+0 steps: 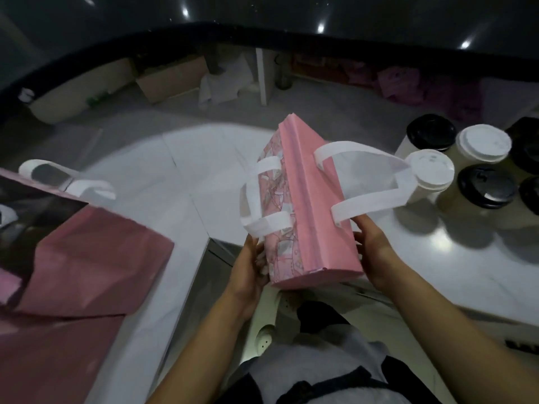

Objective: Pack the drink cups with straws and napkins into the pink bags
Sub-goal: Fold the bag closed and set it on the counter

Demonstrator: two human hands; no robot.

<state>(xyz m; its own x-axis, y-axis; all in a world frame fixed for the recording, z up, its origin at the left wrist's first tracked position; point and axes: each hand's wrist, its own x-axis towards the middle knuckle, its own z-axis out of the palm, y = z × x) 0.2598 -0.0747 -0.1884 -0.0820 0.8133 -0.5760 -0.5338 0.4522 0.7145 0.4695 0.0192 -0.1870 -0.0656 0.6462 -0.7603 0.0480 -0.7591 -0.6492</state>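
A folded pink bag with white handles is held over the white counter, between both hands. My left hand grips its patterned left side near the close end. My right hand holds its plain pink right side, fingers curled on the edge. Several lidded drink cups stand to the right: one with a white lid touches the bag's right handle, another white-lidded cup is behind it, and a black-lidded cup stands beside. No straws or napkins are visible.
Another pink bag lies flat on the counter at the left, its white handles pointing away. The white counter runs across the middle. A dark raised ledge bounds the far side. Cardboard boxes sit below it.
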